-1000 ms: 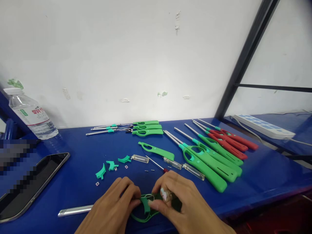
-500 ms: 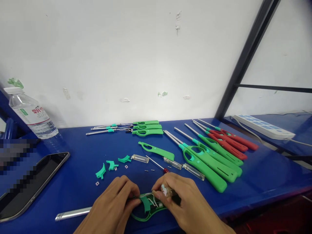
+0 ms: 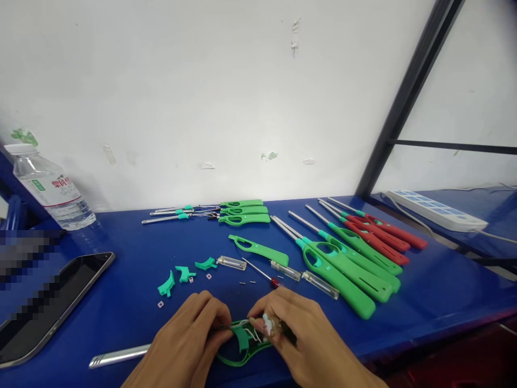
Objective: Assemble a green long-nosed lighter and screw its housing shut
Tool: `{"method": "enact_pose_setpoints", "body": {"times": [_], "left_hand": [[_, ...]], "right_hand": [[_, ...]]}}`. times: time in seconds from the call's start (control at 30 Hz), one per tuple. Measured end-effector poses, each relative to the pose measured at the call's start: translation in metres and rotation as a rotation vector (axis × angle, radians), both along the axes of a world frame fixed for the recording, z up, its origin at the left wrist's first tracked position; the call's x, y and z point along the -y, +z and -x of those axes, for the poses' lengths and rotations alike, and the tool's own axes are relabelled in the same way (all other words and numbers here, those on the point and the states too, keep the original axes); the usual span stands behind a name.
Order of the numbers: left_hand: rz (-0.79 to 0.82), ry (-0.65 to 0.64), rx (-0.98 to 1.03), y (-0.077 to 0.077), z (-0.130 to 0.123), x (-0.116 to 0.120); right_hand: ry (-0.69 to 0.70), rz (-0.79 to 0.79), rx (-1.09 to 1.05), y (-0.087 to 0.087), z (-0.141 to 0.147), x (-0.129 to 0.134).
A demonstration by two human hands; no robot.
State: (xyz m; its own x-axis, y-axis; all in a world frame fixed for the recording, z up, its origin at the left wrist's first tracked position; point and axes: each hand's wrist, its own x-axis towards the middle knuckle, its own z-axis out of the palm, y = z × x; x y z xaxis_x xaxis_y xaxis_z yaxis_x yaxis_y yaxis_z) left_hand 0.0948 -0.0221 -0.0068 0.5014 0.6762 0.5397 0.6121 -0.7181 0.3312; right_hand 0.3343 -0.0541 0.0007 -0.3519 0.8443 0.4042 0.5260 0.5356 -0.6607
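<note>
An opened green gas lighter [image 3: 233, 360] lies on the blue table, a teal trigger [image 3: 243, 339] and white wires [image 3: 255, 335] showing inside its casing. Its metal barrel [image 3: 119, 355] sticks out to the left, beneath my left hand. My left hand [image 3: 188, 339] is closed, thumb and fingers pinching the casing near the trigger. My right hand [image 3: 301, 328] is curled around a clear fuel tank [image 3: 270, 325] with a whitish end, while its thumb and fingertip press at the casing edge by the wires. That hand covers the handle end of the lighter.
Three loose triggers [image 3: 184, 274], several clear fuel tanks [image 3: 231, 262], a screwdriver [image 3: 260, 270] and a green half-casing [image 3: 260, 250] lie beyond my hands. Opened lighters [image 3: 244, 219] lie behind; whole green [image 3: 339, 275] and red lighters [image 3: 377, 237] at right. A phone [image 3: 56, 307] and bottle [image 3: 52, 188] stand left.
My right hand has shifted slightly left along the casing, and the tank in it has tilted a little downward. The left hand keeps its hold.
</note>
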Motion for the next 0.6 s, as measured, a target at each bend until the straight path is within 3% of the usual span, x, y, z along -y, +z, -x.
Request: {"method": "enact_pose_setpoints", "body": {"times": [0.2, 0.37, 0.6], "left_hand": [[-0.028, -0.016, -0.059, 0.002, 0.003, -0.001], [-0.144, -0.078, -0.162, 0.009, 0.007, 0.001], [-0.155, -0.078, -0.13, 0.011, -0.003, 0.002]], "right_hand": [[0.027, -0.053, -0.019, -0.001, 0.0, 0.0], [0.045, -0.067, -0.001, 0.001, -0.002, 0.0], [0.046, -0.062, 0.032, 0.001, -0.002, -0.001]]}}
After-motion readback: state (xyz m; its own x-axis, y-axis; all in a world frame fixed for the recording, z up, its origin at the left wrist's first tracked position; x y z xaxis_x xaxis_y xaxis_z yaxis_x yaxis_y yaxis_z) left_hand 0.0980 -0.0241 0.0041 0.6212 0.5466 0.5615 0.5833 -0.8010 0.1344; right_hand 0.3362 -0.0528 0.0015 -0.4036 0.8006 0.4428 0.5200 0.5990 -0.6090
